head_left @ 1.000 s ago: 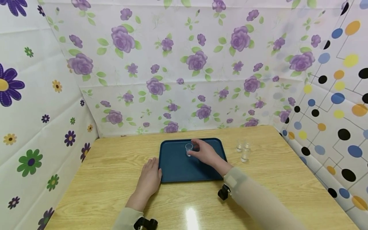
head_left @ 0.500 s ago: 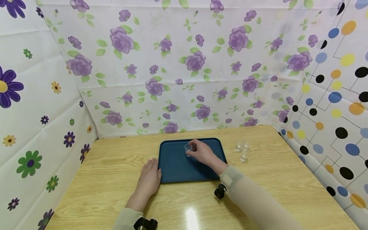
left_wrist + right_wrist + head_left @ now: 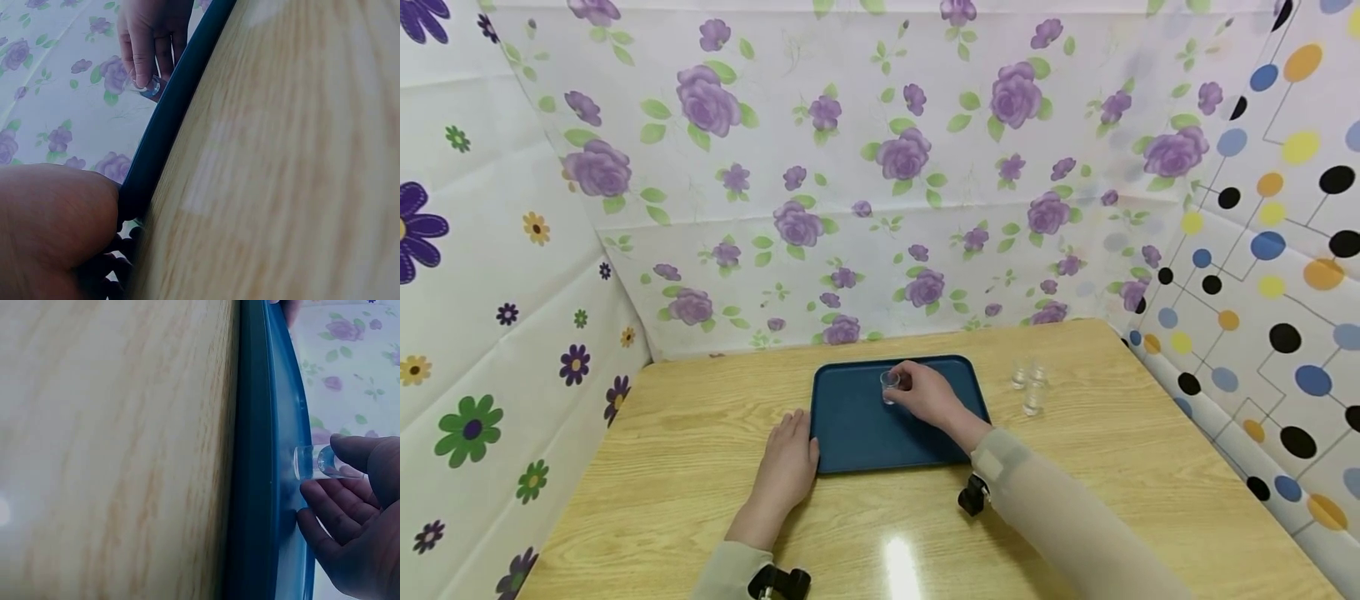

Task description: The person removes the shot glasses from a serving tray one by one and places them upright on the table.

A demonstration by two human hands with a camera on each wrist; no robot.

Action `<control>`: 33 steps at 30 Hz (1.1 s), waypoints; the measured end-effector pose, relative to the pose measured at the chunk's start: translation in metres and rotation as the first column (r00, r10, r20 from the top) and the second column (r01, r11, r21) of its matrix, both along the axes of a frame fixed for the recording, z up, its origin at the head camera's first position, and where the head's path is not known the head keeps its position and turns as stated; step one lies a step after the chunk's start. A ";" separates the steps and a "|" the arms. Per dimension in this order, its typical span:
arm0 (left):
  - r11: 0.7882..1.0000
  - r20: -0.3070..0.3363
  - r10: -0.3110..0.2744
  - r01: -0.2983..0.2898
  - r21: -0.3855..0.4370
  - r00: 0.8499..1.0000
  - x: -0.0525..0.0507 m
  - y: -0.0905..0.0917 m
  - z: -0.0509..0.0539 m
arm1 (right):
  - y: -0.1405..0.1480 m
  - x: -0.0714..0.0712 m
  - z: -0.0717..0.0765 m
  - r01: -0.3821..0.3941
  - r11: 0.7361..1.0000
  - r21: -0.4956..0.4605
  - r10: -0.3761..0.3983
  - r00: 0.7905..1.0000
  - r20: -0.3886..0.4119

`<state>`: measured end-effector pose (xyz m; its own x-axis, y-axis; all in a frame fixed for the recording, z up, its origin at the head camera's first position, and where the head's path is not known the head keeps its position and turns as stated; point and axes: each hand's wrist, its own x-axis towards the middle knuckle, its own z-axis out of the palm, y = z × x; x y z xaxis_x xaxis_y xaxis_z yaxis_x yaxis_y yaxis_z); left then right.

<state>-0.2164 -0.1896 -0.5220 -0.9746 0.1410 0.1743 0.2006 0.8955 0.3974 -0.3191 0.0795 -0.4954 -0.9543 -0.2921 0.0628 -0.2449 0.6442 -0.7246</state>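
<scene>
A dark blue tray (image 3: pixel 857 433) lies on the wooden table. On it, left of the right fingers, stands a small clear shot glass (image 3: pixel 889 381), upright. My right hand (image 3: pixel 928 396) reaches in over the tray's right side and pinches this glass between thumb and fingers. Close up in the right wrist view, the thumb lies on one side of the glass (image 3: pixel 306 462), with its base at the tray's surface. My left hand (image 3: pixel 786 462) rests flat at the tray's left edge, fingers straight and the thumb against the rim.
Right of the tray, a cluster of small clear glasses (image 3: pixel 1033 402) stands on the table (image 3: pixel 700 450). Flower-patterned cloth (image 3: pixel 745 275) hangs behind and at the left. A dotted cloth (image 3: pixel 1262 333) is at the right.
My right hand has moved slightly left and its fingers have closed in on the shot glass. The left hand and the tray stay in place. The head view has shifted a little.
</scene>
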 end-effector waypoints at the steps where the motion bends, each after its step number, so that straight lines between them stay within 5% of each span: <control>1: 1.000 0.000 0.001 -0.001 0.003 1.000 0.000 0.000 0.000 | 0.001 0.001 0.001 0.003 1.000 -0.001 -0.003 1.000 -0.001; 33: 1.000 0.013 -0.002 0.002 0.000 1.000 0.000 0.001 0.002 | 0.100 0.040 0.059 0.071 0.997 -0.019 -0.073 0.993 -0.089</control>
<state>-0.2160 -0.1888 -0.5203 -0.9763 0.1432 0.1621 0.1977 0.8949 0.4002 -0.2791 0.1790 -0.4361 -0.9632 -0.2210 0.1532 -0.2626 0.6511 -0.7121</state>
